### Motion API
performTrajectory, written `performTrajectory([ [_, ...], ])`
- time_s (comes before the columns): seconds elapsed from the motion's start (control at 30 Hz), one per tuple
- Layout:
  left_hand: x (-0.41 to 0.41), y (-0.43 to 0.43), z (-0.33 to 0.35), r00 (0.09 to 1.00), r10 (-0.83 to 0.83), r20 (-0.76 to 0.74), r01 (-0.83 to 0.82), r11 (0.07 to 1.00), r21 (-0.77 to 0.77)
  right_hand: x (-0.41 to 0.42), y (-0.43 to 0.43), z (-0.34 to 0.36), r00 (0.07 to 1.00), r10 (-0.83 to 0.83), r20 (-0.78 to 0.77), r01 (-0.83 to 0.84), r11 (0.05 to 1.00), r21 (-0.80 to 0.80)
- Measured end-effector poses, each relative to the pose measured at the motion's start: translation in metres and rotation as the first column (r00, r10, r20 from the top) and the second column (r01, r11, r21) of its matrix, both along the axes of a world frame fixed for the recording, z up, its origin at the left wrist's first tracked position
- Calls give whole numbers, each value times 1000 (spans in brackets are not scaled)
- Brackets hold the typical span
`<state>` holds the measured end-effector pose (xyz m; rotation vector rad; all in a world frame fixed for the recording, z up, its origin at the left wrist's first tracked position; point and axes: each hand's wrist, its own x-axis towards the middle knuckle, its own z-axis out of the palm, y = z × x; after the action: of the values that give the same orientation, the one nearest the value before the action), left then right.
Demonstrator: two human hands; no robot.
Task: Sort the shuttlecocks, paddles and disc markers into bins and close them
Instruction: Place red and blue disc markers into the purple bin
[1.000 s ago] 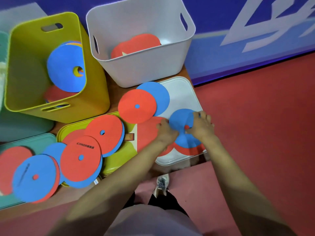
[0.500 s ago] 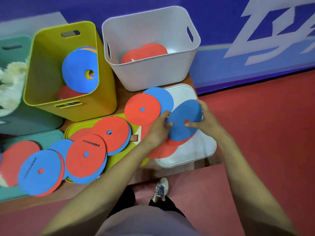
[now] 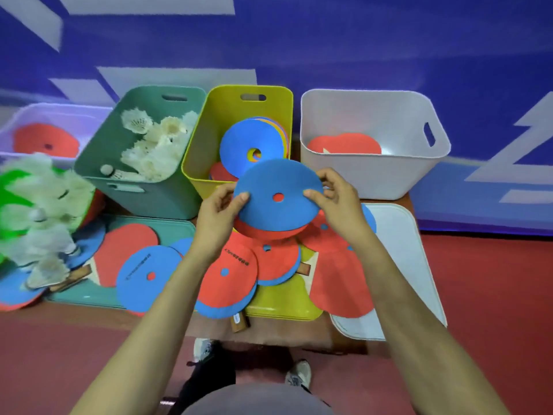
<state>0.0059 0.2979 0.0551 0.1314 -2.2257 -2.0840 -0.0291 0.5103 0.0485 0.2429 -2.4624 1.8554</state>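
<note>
My left hand (image 3: 220, 217) and my right hand (image 3: 338, 199) grip a small stack of disc markers (image 3: 276, 202), blue on top and red beneath, held in the air in front of the yellow bin (image 3: 209, 139). That bin holds several discs, a blue one (image 3: 251, 146) leaning upright. The green bin (image 3: 119, 151) holds white shuttlecocks (image 3: 155, 142). The white bin (image 3: 374, 175) holds red paddles (image 3: 344, 143). More red and blue discs (image 3: 227, 280) and a red paddle (image 3: 341, 283) lie on the lids below.
A clear bin (image 3: 18, 121) at far left holds a red disc. A heap of shuttlecocks (image 3: 42, 211) lies at the left. The teal lid (image 3: 167, 232), yellow lid (image 3: 281, 301) and white lid (image 3: 401, 250) lie flat on the low wooden table. Red floor lies around.
Both hands have lifted the blue-topped stack off the white lid and carried it up and left to the front of the yellow bin. The view has swung left, showing more bins.
</note>
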Motion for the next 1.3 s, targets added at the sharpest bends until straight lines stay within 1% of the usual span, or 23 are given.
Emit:
performTrajectory([
  [0.1, -3, -52, 8, 997, -71, -13, 70, 997, -30, -17, -49, 14, 999, 49, -15, -49, 999, -24],
  [0.17, -7, -91, 14, 995, -99, 15, 99, 994, -36, -30, -84, 21, 997, 71, -21, -72, 997, -23],
  [0.27, -19, -162, 21, 993, -95, 74, 90, 994, 66, -49, -139, 30, 996, 85, -21, -85, 996, -30],
  [0.3, -24, -186, 22, 994, -84, 71, 78, 993, 84, -55, -159, 33, 997, 75, -20, -75, 997, -32],
  [0.43, -52, -274, 33, 1000, -11, 18, 10, 997, 70, -81, -250, 47, 999, 51, -8, -51, 997, -63],
  [0.5, -69, -319, 35, 1000, 17, 15, -18, 998, 59, -93, -299, 53, 999, 50, 9, -49, 996, -76],
  [0.63, -100, -404, 34, 998, 49, 37, -51, 998, 42, -124, -386, 59, 994, 38, 104, -35, 999, -28],
  [0.7, -114, -441, 34, 993, 116, 30, -117, 993, 25, -136, -420, 63, 995, -2, 105, -1, 1000, 29],
  [0.83, -152, -516, 30, 950, 311, 27, -308, 948, -80, -157, -474, 68, 992, -81, 95, 74, 995, 70],
  [0.9, -175, -553, 17, 933, 359, 18, -345, 908, -237, -174, -496, 64, 990, -117, 81, 99, 974, 202],
  [0.93, -187, -568, 9, 929, 368, 26, -341, 884, -319, -184, -507, 60, 990, -124, 73, 99, 955, 279],
  [1.03, -216, -594, -3, 920, 384, 72, -305, 821, -484, -213, -540, 48, 991, -116, 71, 65, 865, 497],
  [1.1, -230, -603, -6, 911, 401, 97, -265, 748, -609, -229, -563, 40, 992, -104, 67, 42, 794, 606],
  [1.17, -244, -611, -12, 899, 413, 145, -216, 707, -674, -242, -586, 31, 993, -96, 74, 21, 735, 677],
  [1.23, -260, -621, -23, 886, 418, 202, -166, 691, -703, -255, -607, 21, 993, -65, 98, -27, 684, 729],
  [1.3, -277, -632, -36, 877, 416, 241, -116, 669, -734, -266, -625, 9, 990, -23, 139, -88, 671, 737],
])
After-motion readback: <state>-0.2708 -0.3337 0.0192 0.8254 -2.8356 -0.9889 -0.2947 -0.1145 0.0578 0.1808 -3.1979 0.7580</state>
